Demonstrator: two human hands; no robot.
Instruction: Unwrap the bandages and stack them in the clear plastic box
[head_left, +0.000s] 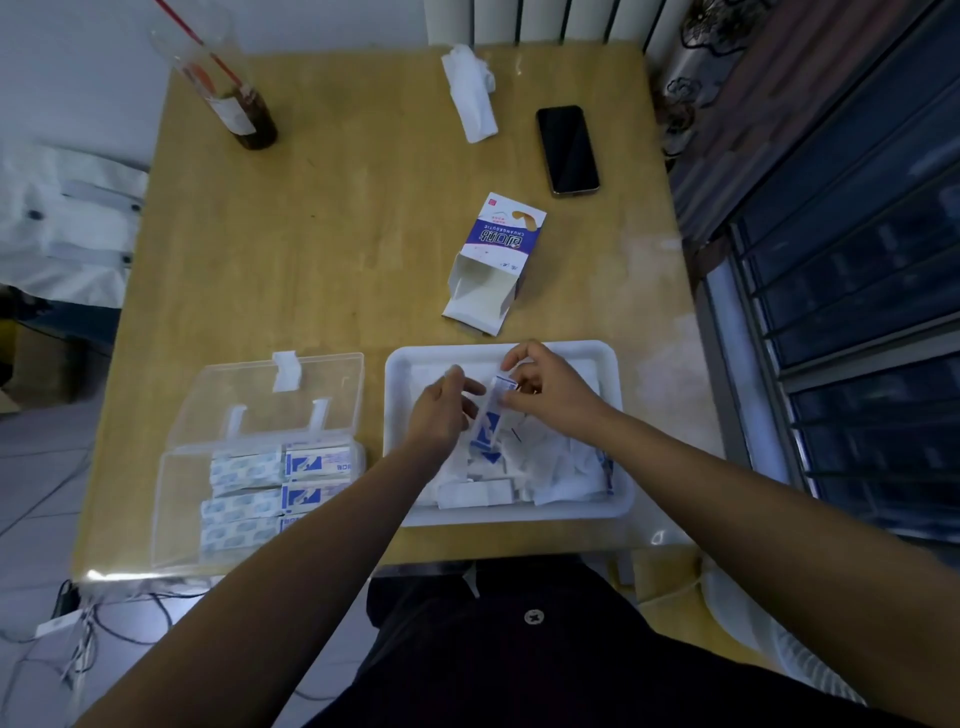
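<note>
Closest to the camera is the person's dark clothing (519, 654) with one small button, and from both sides of it two bare forearms go forward over the near edge of the wooden table (322, 234). The arms come closer to each other and meet above the white tray (498, 351), which stands at the near right part of the table. The left hand (441, 410) is turned with its back to the camera, and its fingers are curled round the lower part of a blue and white bandage packet (489, 415). The right hand (550, 395) pinches the upper end of the same packet between thumb and fingertips, with the other fingers bent above it. The packet is tilted and lifted a little over the torn white wrappers (545, 467) that fill the tray. Just beside the tray, on the left, is the clear plastic box (176, 499) with its lid (270, 384) open toward the back. Inside it the bandages (244, 491) lie in rows, stacked on the right side of the box. Behind the tray lies an open cardboard carton (493, 260) on its side. Farther back are a dark phone (567, 149), a crumpled white tissue (470, 93) and a clear cup (228, 88) with dark liquid and a red straw.
</note>
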